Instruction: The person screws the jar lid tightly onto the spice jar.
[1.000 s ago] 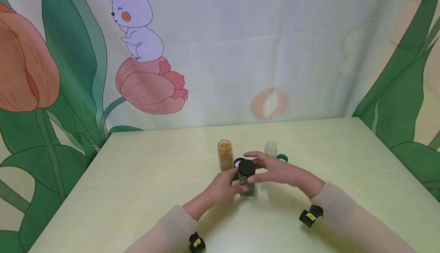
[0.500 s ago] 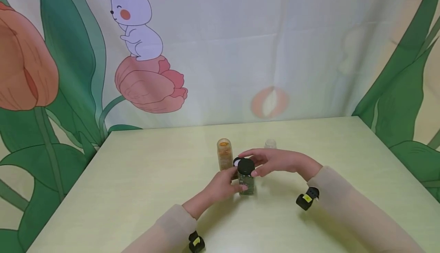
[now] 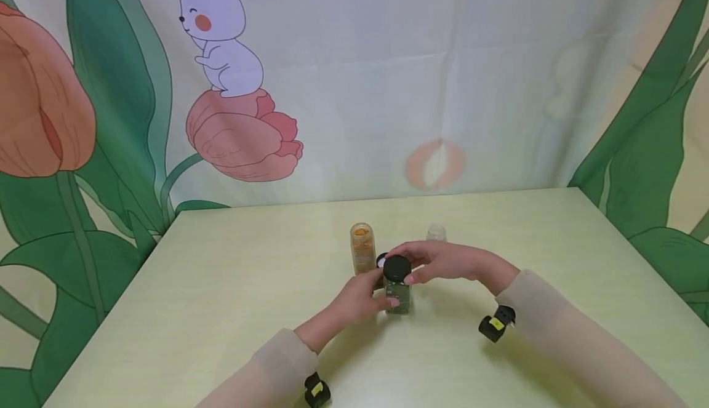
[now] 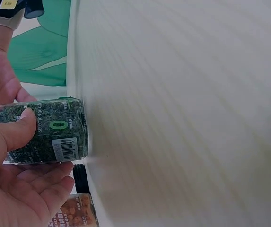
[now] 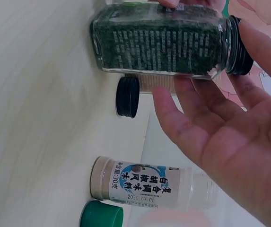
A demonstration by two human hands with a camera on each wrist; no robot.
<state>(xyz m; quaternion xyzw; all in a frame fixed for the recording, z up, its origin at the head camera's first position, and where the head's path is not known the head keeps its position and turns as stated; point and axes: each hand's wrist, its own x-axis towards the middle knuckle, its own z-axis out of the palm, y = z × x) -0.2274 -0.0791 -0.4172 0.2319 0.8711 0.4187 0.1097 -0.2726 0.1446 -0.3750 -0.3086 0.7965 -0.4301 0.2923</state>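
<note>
Green-flake jar point(image 4: 52, 135): it is standing upright between the two hands; whether its base is touching the table point(image 3: 266, 285), I cannot tell.
Left hand point(image 3: 360, 300): with thumb in front and fingers behind, it is gripping the glass body; if that grip is too light on the smooth sides, the jar might be spinning under any twist from above.
Right hand point(image 3: 443, 261): its thumb and fingers are holding the black lid point(image 3: 397, 268) on top; an off-centre pull could be tipping the jar, and a lid coming away suddenly could be scattering flakes.
Orange-filled jar point(image 3: 363, 254): it is standing open just beyond the left hand's fingers, so a knock from a knuckle might be spilling its contents.
Loose black cap point(image 5: 127, 97): it is sitting just beside that jar, beyond the left fingertips (its pale inside is showing in the head view), and is crowding the space behind the grip.
White-labelled bottle point(image 5: 144, 184): it is standing beyond the right hand, apparently uncapped; a backward sweep could be toppling it.
Green cap point(image 5: 103, 215): it is lying next to that bottle, with the right hand blocking the head view of it.
</note>
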